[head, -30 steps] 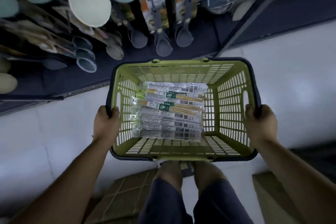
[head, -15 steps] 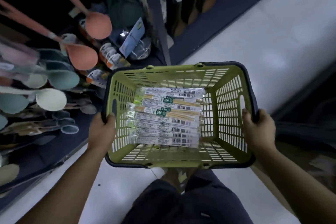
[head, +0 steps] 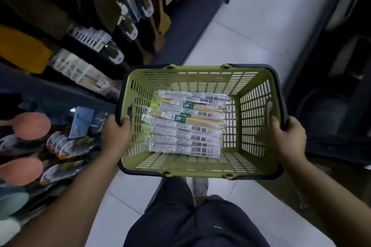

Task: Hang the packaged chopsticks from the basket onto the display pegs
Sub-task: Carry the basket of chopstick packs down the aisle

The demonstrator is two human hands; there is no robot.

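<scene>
Both arms forward; left hand (head: pixel 114 136), right hand (head: pixel 287 139) grip basket (head: pixel 200 78) rims.

No legible text on chopstick packs (head: pixel 186 126)

Chopstick packs (head: pixel 185 124) in basket (head: pixel 259 118)

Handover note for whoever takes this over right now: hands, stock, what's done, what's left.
Hands: left hand grips the left rim of the green slatted plastic basket; right hand grips its right rim.
Stock: clear-wrapped packs of wooden chopsticks lie flat in a stack on the basket floor, toward its left side.
Done: nothing hung; every pack in view is in the basket.
Left: free one hand, then hang each pack. The display rack of hanging kitchen tools is on the person's left; no free peg can be made out.
</scene>
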